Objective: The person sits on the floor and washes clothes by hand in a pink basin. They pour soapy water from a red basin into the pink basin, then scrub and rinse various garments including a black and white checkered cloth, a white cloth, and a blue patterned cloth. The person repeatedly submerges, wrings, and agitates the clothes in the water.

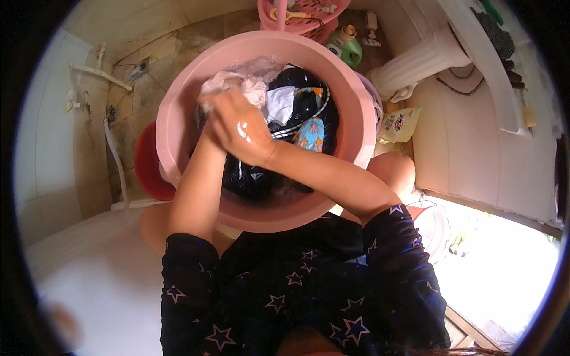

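A large pink plastic basin [267, 220] holds water and wet clothes before me. Over its left part my right hand [242, 127] lies across my left hand [216, 129], which it largely hides. Beside the fingers is a bunched pale pink cloth [229, 82]; whether either hand grips it cannot be made out. Right of the hands are a white cloth piece [280, 104] and a black garment [294, 78] with a striped cord and a blue and orange print [311, 133]. More dark wet fabric [249, 182] sits under my wrists.
A red basin [149, 164] stands left of the pink one. Beyond are a pink basket [307, 26] and a green detergent bottle [349, 46]. To the right lie a yellowish detergent pouch [400, 124] and a white washbasin pedestal [418, 58]. A white pipe [102, 75] runs along the left wall.
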A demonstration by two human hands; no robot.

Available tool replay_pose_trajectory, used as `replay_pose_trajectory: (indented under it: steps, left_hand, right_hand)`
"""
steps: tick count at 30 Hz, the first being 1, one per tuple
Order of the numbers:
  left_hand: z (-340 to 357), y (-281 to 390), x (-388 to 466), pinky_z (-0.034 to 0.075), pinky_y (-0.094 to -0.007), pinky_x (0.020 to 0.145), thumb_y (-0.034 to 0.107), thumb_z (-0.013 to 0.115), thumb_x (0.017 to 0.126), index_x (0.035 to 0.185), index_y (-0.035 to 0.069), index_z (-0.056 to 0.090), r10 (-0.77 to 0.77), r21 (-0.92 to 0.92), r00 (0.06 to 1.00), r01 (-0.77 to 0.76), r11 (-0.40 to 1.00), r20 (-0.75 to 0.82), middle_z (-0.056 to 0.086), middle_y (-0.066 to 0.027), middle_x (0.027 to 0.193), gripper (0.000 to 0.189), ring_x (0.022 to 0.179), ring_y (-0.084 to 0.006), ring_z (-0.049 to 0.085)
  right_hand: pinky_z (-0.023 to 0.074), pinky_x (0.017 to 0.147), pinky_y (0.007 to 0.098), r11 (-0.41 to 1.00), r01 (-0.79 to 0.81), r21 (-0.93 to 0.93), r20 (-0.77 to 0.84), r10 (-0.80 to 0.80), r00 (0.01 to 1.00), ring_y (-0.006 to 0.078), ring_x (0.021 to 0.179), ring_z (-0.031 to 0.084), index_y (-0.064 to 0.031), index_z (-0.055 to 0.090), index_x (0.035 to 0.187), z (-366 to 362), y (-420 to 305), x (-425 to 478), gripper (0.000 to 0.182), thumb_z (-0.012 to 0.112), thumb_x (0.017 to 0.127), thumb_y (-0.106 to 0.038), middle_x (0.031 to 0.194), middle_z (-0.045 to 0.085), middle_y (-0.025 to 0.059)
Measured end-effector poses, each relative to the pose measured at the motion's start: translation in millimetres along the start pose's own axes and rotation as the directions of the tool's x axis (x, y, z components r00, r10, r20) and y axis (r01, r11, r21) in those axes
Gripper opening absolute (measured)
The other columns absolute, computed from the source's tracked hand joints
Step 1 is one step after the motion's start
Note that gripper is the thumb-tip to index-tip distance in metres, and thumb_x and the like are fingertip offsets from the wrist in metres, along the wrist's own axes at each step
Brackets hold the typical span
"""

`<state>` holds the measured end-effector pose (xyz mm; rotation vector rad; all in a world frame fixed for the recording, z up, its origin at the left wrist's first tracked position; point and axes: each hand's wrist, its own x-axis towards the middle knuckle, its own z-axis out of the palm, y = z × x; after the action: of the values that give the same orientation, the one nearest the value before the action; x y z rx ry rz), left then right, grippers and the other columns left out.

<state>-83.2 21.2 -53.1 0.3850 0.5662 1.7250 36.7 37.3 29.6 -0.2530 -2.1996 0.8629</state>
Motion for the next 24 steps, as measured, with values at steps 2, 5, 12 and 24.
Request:
replay_pose_trajectory:
  steps: [2,5,12,24]
  left_hand:
    - [13.7,2.2,-3.2,0.048,-0.0391,0.091,0.046,0.052,0.094,0.127,0.01,0.051,0.015,-0.006,0.999,-0.015,1.0,0.037,0.057,-0.007,0.123,0.049,0.112,-0.0214,0.055]
    - [7.2,-4.2,6.3,0.05,-0.0381,0.088,0.045,0.052,0.094,0.124,0.011,0.052,0.049,-0.063,0.999,-0.048,0.997,0.009,0.058,-0.006,0.12,0.045,0.107,-0.0202,0.057]
    - [35.3,2.0,19.2,0.052,-0.0389,0.085,0.037,0.055,0.094,0.117,0.01,0.055,0.067,0.14,0.828,0.015,0.99,-0.557,0.06,-0.0054,0.112,0.036,0.099,-0.0188,0.059]
    - [-18.5,-3.0,16.7,0.042,-0.0348,0.093,0.034,0.066,0.086,0.14,0.005,0.034,0.1,0.618,0.797,0.375,0.691,-0.596,0.05,-0.0132,0.13,0.069,0.112,-0.0221,0.051]
  right_hand:
    - [0.0497,0.072,0.0418,0.978,0.145,-0.15,0.104,-0.13,0.986,0.0301,0.087,0.061,-0.0111,0.058,0.108,-1.2,-4.3,-2.5,0.03,0.067,0.08,-0.015,0.094,0.056,0.0122]
    - [0.05,0.069,0.0405,0.956,0.162,-0.246,0.034,-0.158,0.987,0.0284,0.082,0.061,-0.0107,0.059,0.102,0.8,16.4,6.8,0.027,0.068,0.079,-0.023,0.091,0.058,0.0101]
    - [0.0495,0.07,0.0511,0.834,-0.451,-0.317,0.043,0.488,0.872,0.0421,0.083,0.064,-0.0027,0.05,0.103,-13.7,84.4,42.1,0.039,0.053,0.092,-0.04,0.085,0.064,0.0258]
    - [0.0492,0.086,0.0438,0.716,-0.318,-0.622,0.24,0.561,0.792,0.0343,0.1,0.063,-0.0064,0.062,0.111,-9.5,173.7,22.8,0.043,0.061,0.083,-0.039,0.107,0.066,0.0187]
